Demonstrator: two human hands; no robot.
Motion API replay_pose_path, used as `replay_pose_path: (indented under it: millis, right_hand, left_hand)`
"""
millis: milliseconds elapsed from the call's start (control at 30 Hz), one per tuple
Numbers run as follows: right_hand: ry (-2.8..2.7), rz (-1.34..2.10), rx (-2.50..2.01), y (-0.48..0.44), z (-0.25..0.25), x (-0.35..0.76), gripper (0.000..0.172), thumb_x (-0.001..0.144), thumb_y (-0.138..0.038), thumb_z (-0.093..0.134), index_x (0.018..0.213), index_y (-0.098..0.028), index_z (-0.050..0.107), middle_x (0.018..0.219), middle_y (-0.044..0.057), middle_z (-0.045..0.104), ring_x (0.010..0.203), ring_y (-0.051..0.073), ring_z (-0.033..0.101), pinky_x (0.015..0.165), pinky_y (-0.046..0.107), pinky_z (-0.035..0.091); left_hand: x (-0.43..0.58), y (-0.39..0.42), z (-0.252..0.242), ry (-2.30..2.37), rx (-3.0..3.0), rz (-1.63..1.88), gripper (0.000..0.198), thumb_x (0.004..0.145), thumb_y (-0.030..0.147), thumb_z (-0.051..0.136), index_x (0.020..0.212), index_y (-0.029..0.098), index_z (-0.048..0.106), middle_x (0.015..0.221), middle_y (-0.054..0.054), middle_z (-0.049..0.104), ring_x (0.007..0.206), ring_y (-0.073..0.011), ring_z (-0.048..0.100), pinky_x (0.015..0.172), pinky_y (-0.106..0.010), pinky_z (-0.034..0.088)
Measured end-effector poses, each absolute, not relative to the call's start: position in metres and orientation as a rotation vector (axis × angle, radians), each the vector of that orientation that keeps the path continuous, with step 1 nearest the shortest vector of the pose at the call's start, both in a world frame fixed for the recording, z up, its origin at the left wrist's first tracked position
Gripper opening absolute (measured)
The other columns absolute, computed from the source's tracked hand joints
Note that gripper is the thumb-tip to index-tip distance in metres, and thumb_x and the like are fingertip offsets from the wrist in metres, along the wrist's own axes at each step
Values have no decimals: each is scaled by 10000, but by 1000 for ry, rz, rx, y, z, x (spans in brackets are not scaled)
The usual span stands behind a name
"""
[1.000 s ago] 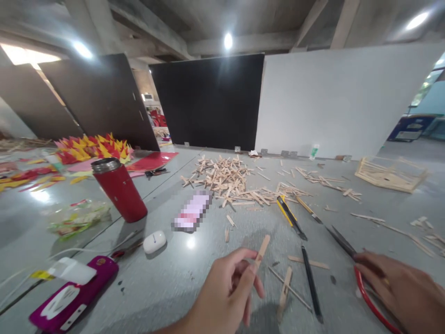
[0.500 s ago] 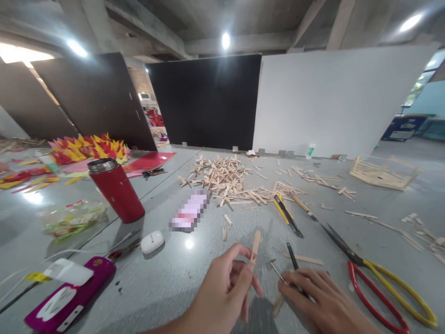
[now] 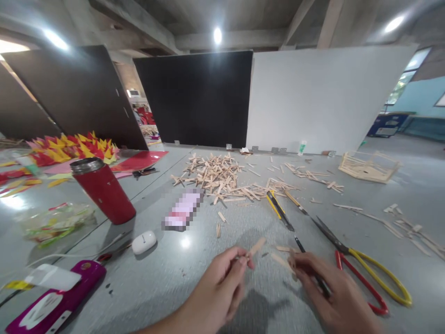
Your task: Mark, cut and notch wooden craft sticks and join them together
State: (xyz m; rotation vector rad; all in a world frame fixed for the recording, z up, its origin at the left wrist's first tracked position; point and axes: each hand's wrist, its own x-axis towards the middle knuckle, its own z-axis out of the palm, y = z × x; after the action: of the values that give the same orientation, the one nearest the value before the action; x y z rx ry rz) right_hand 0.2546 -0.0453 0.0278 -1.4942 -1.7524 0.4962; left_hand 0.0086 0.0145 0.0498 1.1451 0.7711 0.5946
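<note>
My left hand [image 3: 225,283] is closed, with a short wooden stick [image 3: 257,247] pinched between thumb and fingers, its end pointing up and right. To the right, my right hand [image 3: 323,283] is closed on another wooden stick [image 3: 280,260], somewhat blurred. A black pen-like tool [image 3: 299,243] runs beneath the right hand; whether the fingers grip it cannot be told. One more stick [image 3: 283,248] shows just beyond the right fingertips. Ahead lie a yellow cutter [image 3: 278,208] and a wooden-handled tool [image 3: 295,202].
Scissors [image 3: 347,250] with red and yellow handles lie at right. A pile of sticks [image 3: 215,174] is ahead, beyond a phone [image 3: 183,209]. At left are a red bottle [image 3: 104,190], a white case [image 3: 144,242] and a purple device [image 3: 69,292]. A stick frame [image 3: 368,168] stands far right.
My right hand has risen slightly and now holds a stick; the small metal tool at its fingertips is no longer visible. The stick in my left hand has tilted rightward. The view has shifted right.
</note>
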Motion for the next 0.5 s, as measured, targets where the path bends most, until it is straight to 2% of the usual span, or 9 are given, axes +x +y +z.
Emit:
replay_pose_path:
  millis: [100, 200, 333, 500]
  right_hand:
    - [-1447, 824, -1438, -46, 29, 249, 212, 1037, -391, 614, 967, -231, 734, 805, 19, 712, 708, 191, 684, 681, 302, 576]
    - [-1294, 1043, -1352, -44, 28, 247, 306, 1004, -496, 683, 922, -210, 755, 752, 17, 698, 677, 178, 676, 626, 278, 586]
    - [-1241, 1170, -1304, -43, 28, 246, 326, 990, -509, 718, 958, -188, 768, 786, 29, 720, 667, 164, 689, 611, 266, 603]
    - [-1138, 1215, -1276, -45, 27, 242, 330, 948, -509, 773, 953, -179, 772, 755, 27, 705, 657, 160, 680, 543, 236, 601]
  left_hand:
    - [9, 16, 45, 700, 1008, 589, 564, 861, 773, 675, 888, 257, 448, 613, 127, 353, 399, -56, 192, 333, -179, 216]
    - [9, 16, 42, 639, 886, 550, 504, 902, 701, 683, 905, 250, 459, 603, 121, 376, 402, -55, 233, 350, -166, 279]
    - [9, 14, 39, 610, 832, 535, 389, 983, 609, 614, 986, 237, 502, 552, 109, 430, 382, -68, 277, 362, -169, 327]
    - [10, 13, 38, 626, 839, 520, 370, 987, 584, 609, 997, 228, 511, 559, 86, 488, 386, -72, 326, 379, -172, 365]
